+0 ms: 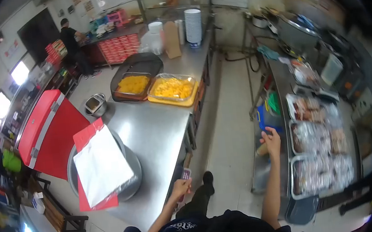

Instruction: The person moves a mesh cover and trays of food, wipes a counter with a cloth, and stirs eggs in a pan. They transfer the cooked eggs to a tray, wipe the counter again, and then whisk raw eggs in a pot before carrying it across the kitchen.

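Note:
My left hand (182, 188) is closed round a small dark purple object with pale print (186, 174), beside the front edge of the steel table (152, 137). My right hand (270, 141) is raised over the aisle, near the left edge of the right-hand counter. Its fingers are bent and partly apart, and nothing shows in them. To its right lie trays of plastic-wrapped food (308, 137). A blue container (268, 118) stands below and behind that hand.
A large pot (132, 167) bears a red board and white sheets (103, 165). Yellow food trays (174, 88), a red cooler (54, 134) and stacked cups (193, 27) stand farther off. Another person (72, 44) works at the back left. A wooden bench (55, 211) is at lower left.

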`<state>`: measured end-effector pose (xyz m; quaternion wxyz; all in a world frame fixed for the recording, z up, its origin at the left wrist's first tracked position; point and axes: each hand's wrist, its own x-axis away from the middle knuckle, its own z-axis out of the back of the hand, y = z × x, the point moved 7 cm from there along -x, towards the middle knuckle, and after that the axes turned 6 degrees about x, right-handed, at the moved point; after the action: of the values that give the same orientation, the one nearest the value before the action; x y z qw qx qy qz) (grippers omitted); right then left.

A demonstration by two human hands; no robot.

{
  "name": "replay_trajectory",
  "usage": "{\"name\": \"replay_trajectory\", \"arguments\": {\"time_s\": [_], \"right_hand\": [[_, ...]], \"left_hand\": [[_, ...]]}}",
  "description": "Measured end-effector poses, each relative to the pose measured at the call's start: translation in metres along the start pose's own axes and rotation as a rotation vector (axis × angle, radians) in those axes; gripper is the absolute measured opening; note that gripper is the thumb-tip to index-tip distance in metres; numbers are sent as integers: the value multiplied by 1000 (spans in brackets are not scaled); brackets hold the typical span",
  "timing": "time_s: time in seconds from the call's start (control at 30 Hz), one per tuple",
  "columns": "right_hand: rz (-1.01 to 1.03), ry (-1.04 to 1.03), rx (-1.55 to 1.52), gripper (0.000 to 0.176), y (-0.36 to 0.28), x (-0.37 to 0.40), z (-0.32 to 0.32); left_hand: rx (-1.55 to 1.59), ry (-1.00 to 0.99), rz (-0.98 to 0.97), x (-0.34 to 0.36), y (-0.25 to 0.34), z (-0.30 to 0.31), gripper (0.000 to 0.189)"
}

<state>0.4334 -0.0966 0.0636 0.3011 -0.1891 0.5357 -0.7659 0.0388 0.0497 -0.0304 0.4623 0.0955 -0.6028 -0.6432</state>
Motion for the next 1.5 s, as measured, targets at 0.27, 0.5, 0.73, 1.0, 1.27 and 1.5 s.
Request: {"name": "replay_trajectory", "arguments": {"time_s": [0.27,0.5,0.73,1.0,1.27,1.5], "right_hand": [[-272,-539,-179,29,-8,-149,-191],[-207,-708,-154,39,-85,-338,-275],[-233,-1006,-79,48,-116,-538,-472],[206,-804,295,65,-143,-684,-655],[-306,-579,-320,31,-6,-664,-614],[446,-1134,25,31,-126,-495,-686]], "left_hand": [[491,367,-137,-201,99,23,26],[820,724,-90,-294,137,160,27],[952,1105,174,-400,59,288,31],[1188,1112,217,-440,63,327,33],[1306,1412,9,-415,206,376,47],[1037,1415,-133,-424,389,411,39]]}}
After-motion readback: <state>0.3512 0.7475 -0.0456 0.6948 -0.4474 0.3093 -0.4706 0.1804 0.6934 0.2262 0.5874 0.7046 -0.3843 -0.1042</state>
